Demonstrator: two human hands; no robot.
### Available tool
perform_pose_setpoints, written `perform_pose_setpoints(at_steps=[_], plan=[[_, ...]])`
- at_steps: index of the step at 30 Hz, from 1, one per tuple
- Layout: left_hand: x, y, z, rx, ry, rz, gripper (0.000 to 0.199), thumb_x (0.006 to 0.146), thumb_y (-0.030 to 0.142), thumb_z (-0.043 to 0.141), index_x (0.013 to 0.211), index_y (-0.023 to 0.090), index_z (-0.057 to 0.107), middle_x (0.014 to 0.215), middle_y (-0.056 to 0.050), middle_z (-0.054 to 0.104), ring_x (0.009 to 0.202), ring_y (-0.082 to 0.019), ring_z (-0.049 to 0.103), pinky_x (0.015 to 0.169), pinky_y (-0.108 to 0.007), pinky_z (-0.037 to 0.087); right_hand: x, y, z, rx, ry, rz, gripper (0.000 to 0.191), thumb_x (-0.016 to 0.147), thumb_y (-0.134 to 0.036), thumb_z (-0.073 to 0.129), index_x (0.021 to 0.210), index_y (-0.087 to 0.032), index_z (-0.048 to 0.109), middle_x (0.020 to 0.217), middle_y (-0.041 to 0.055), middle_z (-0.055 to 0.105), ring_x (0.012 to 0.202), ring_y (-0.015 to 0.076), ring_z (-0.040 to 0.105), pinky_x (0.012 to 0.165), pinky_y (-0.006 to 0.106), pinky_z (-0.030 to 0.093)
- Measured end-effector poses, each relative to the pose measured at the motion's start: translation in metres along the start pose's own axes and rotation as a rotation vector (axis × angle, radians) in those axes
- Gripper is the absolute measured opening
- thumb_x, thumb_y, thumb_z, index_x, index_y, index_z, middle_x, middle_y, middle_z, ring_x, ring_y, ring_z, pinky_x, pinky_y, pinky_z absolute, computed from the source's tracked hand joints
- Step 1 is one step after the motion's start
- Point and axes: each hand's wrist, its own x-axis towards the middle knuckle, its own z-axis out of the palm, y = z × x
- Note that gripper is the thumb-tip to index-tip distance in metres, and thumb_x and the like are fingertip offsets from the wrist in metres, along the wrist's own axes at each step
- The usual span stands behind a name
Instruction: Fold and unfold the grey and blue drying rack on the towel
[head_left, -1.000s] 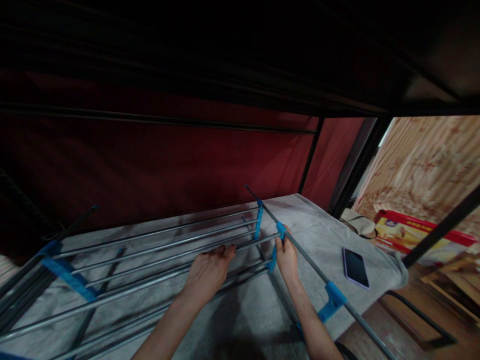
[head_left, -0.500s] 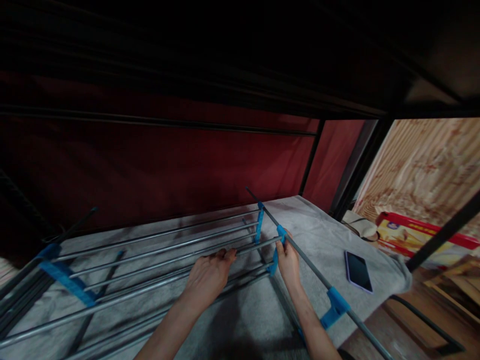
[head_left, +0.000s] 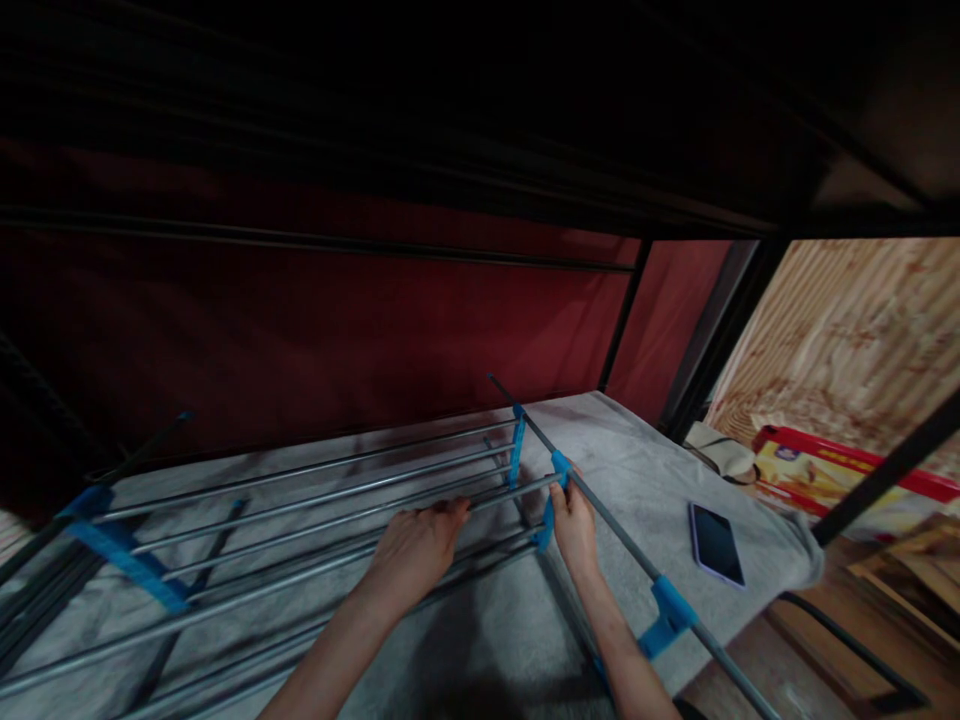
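Note:
A rack of grey metal tubes with blue plastic connectors lies across the grey cloth (head_left: 637, 470). My left hand (head_left: 421, 545) is closed over a long metal tube (head_left: 491, 497), its fingertips curled around it. Close to that tube's right end, my right hand (head_left: 574, 520) grips a blue connector (head_left: 561, 465), thumb on the near side. The connector sits on a slanting side tube (head_left: 619, 535). Further along this tube is another blue connector (head_left: 666, 618). At the rack's left end is a long blue bracket (head_left: 131, 560) with several tubes running from it.
A phone (head_left: 716, 543) lies on the cloth to the right. Black metal posts (head_left: 724, 340) and a dark overhead surface frame the space, with red fabric (head_left: 360, 340) behind. Beyond the right edge are a red and yellow box (head_left: 832, 475) and a wooden crate (head_left: 915, 570).
The rack has shifted very slightly to the left, most visibly at its left bracket. Both hands have moved a little with it and keep their grips.

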Motion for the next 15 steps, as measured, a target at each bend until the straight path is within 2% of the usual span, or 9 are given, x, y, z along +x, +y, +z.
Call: perform_pose_setpoints(at_steps=[6, 10, 15], plan=[[-0.004, 0.009, -0.015, 0.03, 0.031, 0.027, 0.039, 0.101, 0.03, 0.028, 0.112, 0.023, 0.065, 0.098, -0.01, 0.075, 0.087, -0.027, 0.072, 0.074, -0.037, 0.052, 0.0, 0.001, 0.001, -0.016, 0.015, 0.022, 0.056, 0.093, -0.052, 0.043, 0.134, -0.017, 0.056, 0.131, 0.0135, 0.062, 0.127, 0.029, 0.053, 0.108, 0.047, 0.04], [-0.004, 0.01, -0.013, 0.039, 0.057, 0.003, 0.038, 0.101, 0.038, 0.032, 0.113, 0.023, 0.064, 0.093, -0.009, 0.075, 0.086, -0.03, 0.072, 0.072, -0.04, 0.052, 0.0, 0.001, 0.001, -0.017, 0.011, 0.008, 0.054, 0.093, -0.051, 0.043, 0.132, -0.017, 0.057, 0.131, 0.0129, 0.062, 0.126, 0.0279, 0.053, 0.11, 0.046, 0.039], [-0.004, 0.009, -0.008, 0.069, 0.086, 0.043, 0.034, 0.101, 0.031, 0.033, 0.109, 0.022, 0.065, 0.094, -0.008, 0.075, 0.085, -0.028, 0.072, 0.072, -0.038, 0.051, 0.0, 0.002, 0.001, -0.028, 0.013, 0.05, 0.052, 0.091, -0.053, 0.042, 0.124, -0.017, 0.06, 0.123, 0.014, 0.065, 0.118, 0.0293, 0.058, 0.107, 0.047, 0.041]])
